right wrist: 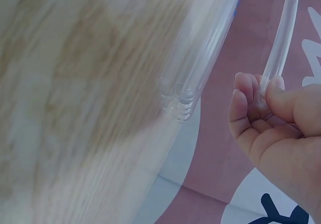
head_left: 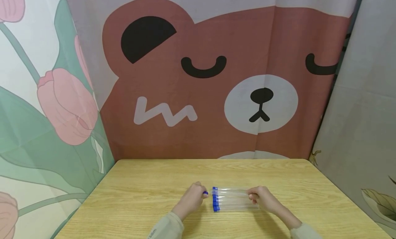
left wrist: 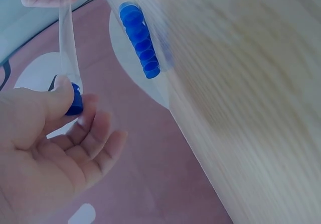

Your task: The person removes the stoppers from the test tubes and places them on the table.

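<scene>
Between thumb and forefinger my left hand (left wrist: 60, 143) pinches a blue cap (left wrist: 75, 101), its other fingers loosely curled. My right hand (right wrist: 281, 128) pinches the rounded far end of a clear test tube (right wrist: 279, 38), which points toward the cap. In the head view a small gap seems to lie between cap and tube mouth, but I cannot tell for sure whether they touch. Below the held tube, a row of several clear tubes (head_left: 235, 208) with blue caps (left wrist: 143, 45) lies side by side on the table, caps toward my left hand (head_left: 192, 197). My right hand (head_left: 263, 197) is above their rounded ends.
The wood-grain table (head_left: 154, 173) carries the tubes near its middle. Behind it hangs a cloth with a brown bear face (head_left: 210, 94). A tulip-print cloth (head_left: 68, 108) is at the left and a pale cloth (head_left: 362, 129) at the right.
</scene>
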A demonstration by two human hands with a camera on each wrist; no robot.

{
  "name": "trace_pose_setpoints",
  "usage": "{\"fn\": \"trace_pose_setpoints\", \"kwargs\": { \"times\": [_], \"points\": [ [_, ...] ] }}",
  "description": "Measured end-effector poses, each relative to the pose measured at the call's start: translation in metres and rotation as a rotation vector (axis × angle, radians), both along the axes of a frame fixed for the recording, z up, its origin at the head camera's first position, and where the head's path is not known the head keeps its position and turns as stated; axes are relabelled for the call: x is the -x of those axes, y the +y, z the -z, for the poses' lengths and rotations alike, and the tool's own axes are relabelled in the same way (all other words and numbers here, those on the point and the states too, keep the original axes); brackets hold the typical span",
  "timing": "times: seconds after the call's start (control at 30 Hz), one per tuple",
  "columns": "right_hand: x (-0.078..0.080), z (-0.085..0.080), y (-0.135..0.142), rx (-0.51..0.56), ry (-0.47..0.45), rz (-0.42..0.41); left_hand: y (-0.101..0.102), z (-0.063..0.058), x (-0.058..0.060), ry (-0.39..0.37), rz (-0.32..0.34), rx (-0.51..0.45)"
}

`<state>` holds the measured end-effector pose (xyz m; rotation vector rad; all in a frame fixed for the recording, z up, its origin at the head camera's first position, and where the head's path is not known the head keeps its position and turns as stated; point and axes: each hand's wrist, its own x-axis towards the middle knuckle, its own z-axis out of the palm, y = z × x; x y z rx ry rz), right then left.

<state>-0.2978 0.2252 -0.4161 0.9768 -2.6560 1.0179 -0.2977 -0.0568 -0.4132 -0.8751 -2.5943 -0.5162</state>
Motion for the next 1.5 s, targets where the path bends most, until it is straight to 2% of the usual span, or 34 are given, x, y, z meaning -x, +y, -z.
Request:
{"fn": "trace_pose_setpoints", "kwargs": {
  "times": [0.1, 0.3, 0.6, 0.8, 1.17, 1.4, 1.5],
  "points": [
    [-0.001, 0.0, 0.001, 0.002, 0.001, 0.002, -0.002, -0.001, -0.001, 0.031, -0.006, -0.002],
    [-0.002, 0.001, 0.002, 0.006, 0.015, 0.0, -0.003, -0.003, -0.003, 0.015, -0.005, -0.004],
    [-0.002, 0.001, 0.005, 0.013, 0.031, -0.027, -0.004, -0.002, -0.003, 0.048, 0.003, -0.021],
    [-0.005, 0.0, 0.008, 0.011, 0.01, -0.052, -0.005, -0.001, -0.003, 0.036, 0.006, -0.036],
    [-0.012, 0.003, 0.016, -0.014, -0.036, -0.036, -0.004, -0.001, -0.005, 0.039, 0.009, -0.033],
    [-0.012, 0.005, 0.018, -0.024, -0.046, -0.043, -0.005, -0.002, -0.007, 0.066, 0.016, -0.021],
    [-0.014, 0.006, 0.019, -0.033, -0.055, -0.044, -0.004, -0.002, -0.007, 0.048, 0.013, -0.02]
  ]
}}
